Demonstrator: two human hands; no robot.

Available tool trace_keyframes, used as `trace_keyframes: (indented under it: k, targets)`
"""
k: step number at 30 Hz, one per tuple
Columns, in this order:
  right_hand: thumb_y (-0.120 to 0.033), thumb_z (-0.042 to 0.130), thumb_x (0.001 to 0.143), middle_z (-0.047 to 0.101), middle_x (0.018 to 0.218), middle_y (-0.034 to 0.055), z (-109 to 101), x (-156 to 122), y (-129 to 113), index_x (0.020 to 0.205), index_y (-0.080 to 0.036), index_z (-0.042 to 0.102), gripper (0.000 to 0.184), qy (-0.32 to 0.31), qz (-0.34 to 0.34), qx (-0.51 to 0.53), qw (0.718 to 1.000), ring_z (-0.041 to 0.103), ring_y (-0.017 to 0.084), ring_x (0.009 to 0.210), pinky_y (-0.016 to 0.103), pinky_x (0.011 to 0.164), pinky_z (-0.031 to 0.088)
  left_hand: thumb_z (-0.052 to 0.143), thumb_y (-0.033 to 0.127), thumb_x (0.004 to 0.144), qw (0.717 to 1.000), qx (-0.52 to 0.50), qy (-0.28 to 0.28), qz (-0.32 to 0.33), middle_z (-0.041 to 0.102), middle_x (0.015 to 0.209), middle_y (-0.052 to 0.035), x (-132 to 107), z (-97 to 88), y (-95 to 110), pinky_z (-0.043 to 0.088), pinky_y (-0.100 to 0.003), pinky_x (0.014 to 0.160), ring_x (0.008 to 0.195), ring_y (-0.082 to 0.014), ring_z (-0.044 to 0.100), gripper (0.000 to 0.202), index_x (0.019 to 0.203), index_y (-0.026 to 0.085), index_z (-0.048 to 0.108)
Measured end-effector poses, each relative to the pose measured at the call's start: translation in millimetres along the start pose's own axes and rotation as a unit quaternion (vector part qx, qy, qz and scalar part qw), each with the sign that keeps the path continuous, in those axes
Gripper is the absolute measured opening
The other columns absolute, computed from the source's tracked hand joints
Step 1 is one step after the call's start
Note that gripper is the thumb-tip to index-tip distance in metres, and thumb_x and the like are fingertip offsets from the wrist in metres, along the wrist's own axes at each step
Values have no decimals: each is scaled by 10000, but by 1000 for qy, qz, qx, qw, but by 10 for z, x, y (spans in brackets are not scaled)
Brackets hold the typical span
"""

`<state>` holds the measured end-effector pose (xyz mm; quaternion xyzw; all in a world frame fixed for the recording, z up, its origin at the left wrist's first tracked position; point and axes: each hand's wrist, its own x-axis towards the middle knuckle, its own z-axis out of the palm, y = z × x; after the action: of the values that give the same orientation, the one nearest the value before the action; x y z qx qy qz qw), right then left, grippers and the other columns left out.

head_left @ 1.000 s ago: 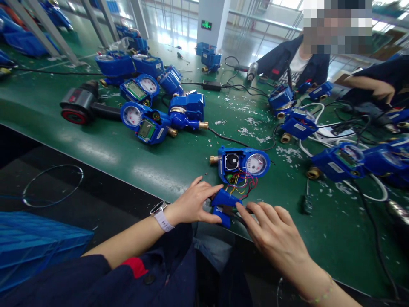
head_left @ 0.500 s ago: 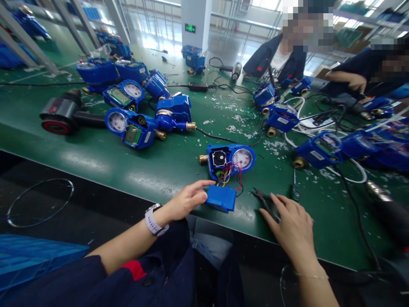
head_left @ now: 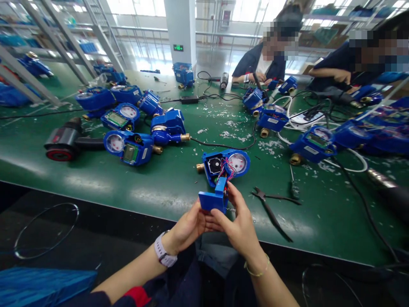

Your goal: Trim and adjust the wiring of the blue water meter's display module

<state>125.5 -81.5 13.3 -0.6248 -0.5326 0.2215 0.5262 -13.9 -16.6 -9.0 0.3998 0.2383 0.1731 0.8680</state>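
Observation:
Both my hands hold a blue plastic cover (head_left: 211, 201) at the table's front edge. My left hand (head_left: 191, 226) supports it from the lower left, with its fingers partly hidden beneath. My right hand (head_left: 239, 224) grips its right side, thumb on the near face. Just beyond lies an opened blue water meter (head_left: 207, 170) with a round dial, a brass fitting and a dark square part inside. Red and other thin wires (head_left: 227, 166) run from the meter towards the cover. To the right, a pair of cutting pliers (head_left: 266, 202) lies with its handles spread.
Several blue meters (head_left: 137, 147) and a dark power tool (head_left: 62, 140) are on the left. More meters (head_left: 313, 145), a screwdriver (head_left: 294, 189) and cables (head_left: 361, 204) are on the right. White scraps litter the green table (head_left: 159, 183). Two co-workers (head_left: 260, 59) sit across.
My right hand has left the pliers on the table and moved left to the cover. The cover has been lifted and turned, and my left hand has shifted beneath it.

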Motion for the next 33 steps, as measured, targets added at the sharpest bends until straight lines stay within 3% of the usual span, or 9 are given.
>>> trace_keyframes:
  k: [3,5,10,13,17,20,25,29,33]
  targets:
    - [-268,612,868,511,1316,124,-104,57,-33,1408,-213,395,585,-12,-13,0,1000,526,269,1169,448,1015,428,525,579,866,987,132,57,75,651,1167,-124,-56,-95,123,525,-395,871,974,-244,659,507,1186,187,556]
    - [-230,604,863,507,1304,109,-176,86,-55,1396,-218,409,567,-32,-38,-30,998,512,248,1178,406,1013,432,624,457,843,950,259,90,149,611,1225,-102,-78,-150,252,502,-373,918,1053,-235,614,450,1209,206,544]
    - [-149,548,883,471,1291,113,-193,79,-59,1418,-210,383,564,-74,-107,-112,985,469,228,1203,376,1016,427,669,374,821,816,534,42,219,702,963,-75,7,-239,415,488,-376,856,922,-233,626,241,961,178,668]
    - [-138,516,919,443,1327,130,-150,25,-27,1454,-213,321,575,-80,-134,-157,975,455,248,1221,417,1016,429,614,387,869,772,574,10,273,727,808,-62,112,-290,354,493,-365,794,826,-224,659,223,832,183,698]
    - [-158,518,944,363,1420,141,-123,-80,68,1484,-221,258,602,-37,-138,-151,978,373,271,1306,456,1055,396,602,363,888,763,563,-26,317,753,831,-59,177,-328,284,500,-364,834,846,-209,693,204,853,199,718]
    - [-258,585,937,384,1408,159,-126,-158,186,1482,-202,255,639,11,-76,-131,988,462,283,1224,463,1009,440,617,348,885,762,563,-38,316,761,883,-62,177,-340,280,498,-383,891,878,-210,698,181,917,208,727]
    - [-421,599,938,592,1133,123,-132,-195,362,1255,-181,501,410,-12,-68,-135,988,557,279,1034,450,870,488,628,308,881,758,562,-53,327,762,868,-60,191,-353,280,500,-385,895,859,-205,705,147,917,202,725]
    - [-258,555,970,617,1011,98,-121,-180,414,1054,-171,581,124,-27,-144,-148,978,550,266,995,432,845,455,608,223,886,751,568,-59,331,757,883,-65,204,-321,300,511,-356,851,839,-191,702,118,929,190,714]
    - [-139,552,948,608,986,101,-116,-185,431,992,-149,580,54,-25,-158,-136,978,544,253,969,414,831,447,639,237,865,760,563,-53,320,742,925,-92,206,-289,330,511,-355,846,893,-209,681,129,944,165,711]
